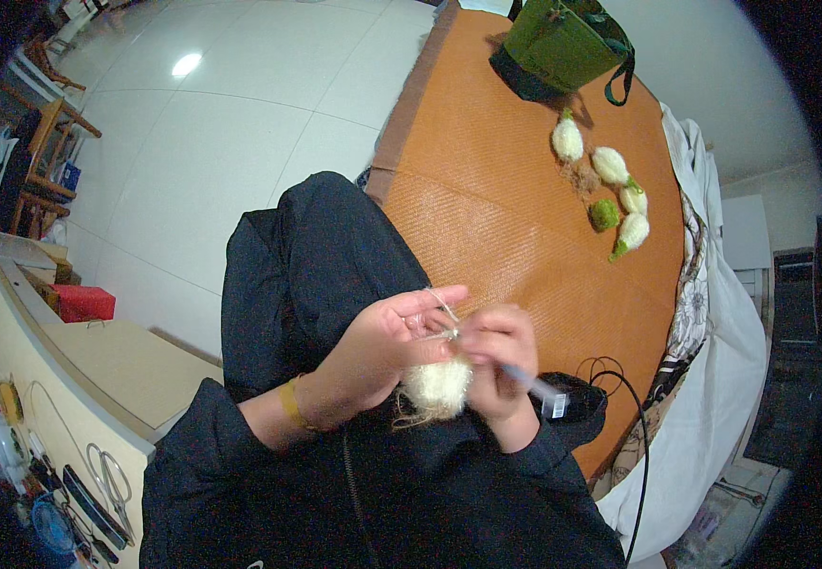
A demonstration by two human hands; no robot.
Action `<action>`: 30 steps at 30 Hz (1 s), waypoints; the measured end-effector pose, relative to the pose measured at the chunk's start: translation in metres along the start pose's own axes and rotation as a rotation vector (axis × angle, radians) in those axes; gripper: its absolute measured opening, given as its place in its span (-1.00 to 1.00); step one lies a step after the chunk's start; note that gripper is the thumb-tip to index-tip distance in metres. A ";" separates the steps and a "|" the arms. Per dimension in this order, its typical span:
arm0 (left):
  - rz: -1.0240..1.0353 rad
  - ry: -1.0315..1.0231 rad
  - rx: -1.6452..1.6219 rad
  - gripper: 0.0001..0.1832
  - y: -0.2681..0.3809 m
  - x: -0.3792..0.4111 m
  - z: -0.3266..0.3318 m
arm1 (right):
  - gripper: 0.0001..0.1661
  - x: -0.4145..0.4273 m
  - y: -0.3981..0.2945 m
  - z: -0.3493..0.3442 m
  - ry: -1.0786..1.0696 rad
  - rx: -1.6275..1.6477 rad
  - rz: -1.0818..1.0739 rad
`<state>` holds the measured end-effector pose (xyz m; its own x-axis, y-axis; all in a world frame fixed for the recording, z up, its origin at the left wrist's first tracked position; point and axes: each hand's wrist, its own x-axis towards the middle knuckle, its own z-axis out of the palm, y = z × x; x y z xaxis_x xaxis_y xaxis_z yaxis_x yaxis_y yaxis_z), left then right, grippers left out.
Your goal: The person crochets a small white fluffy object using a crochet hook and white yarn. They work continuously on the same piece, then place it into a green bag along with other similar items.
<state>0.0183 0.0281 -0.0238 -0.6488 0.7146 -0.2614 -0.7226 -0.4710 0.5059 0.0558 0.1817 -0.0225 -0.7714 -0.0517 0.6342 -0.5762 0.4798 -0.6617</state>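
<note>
My left hand holds a fuzzy cream yarn piece, with brown strands hanging at its lower end, and has pale yarn looped over its raised index finger. Right beside it, my right hand grips a crochet hook with a blue-grey handle, blurred; its tip is at the yarn by my left fingertips. On the orange woven mat lie several cream crocheted pieces with green ends, some brown fiber and a small green yarn piece.
A green bag with dark handles stands at the far end of the orange mat. A black cable runs at the right, near white fabric. Scissors and other tools lie on a pale tabletop at lower left.
</note>
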 end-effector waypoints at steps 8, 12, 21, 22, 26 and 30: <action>-0.121 -0.078 -0.100 -0.10 0.007 -0.003 -0.008 | -0.82 0.005 -0.003 -0.010 -0.138 -0.044 -0.215; -0.102 -0.076 -0.062 -0.10 0.018 -0.001 -0.004 | -0.79 0.003 -0.010 -0.009 0.301 0.784 0.505; -0.062 -0.018 -0.020 -0.22 0.004 0.001 -0.007 | -0.64 0.008 -0.001 -0.009 -0.106 -0.263 -0.266; -0.097 -0.024 0.003 -0.23 0.002 0.002 -0.010 | -0.65 0.004 0.003 -0.008 -0.080 -0.206 -0.244; -0.194 -0.101 -0.072 -0.19 0.019 0.001 0.003 | -0.84 -0.002 -0.002 -0.004 0.155 0.404 0.202; -0.163 -0.179 -0.050 -0.19 0.017 -0.001 -0.011 | -0.74 0.009 -0.008 -0.009 0.244 0.844 0.673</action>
<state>0.0036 0.0137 -0.0243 -0.4731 0.8615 -0.1841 -0.8280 -0.3635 0.4269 0.0562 0.1850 -0.0081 -0.9759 0.2141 0.0429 -0.1299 -0.4113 -0.9022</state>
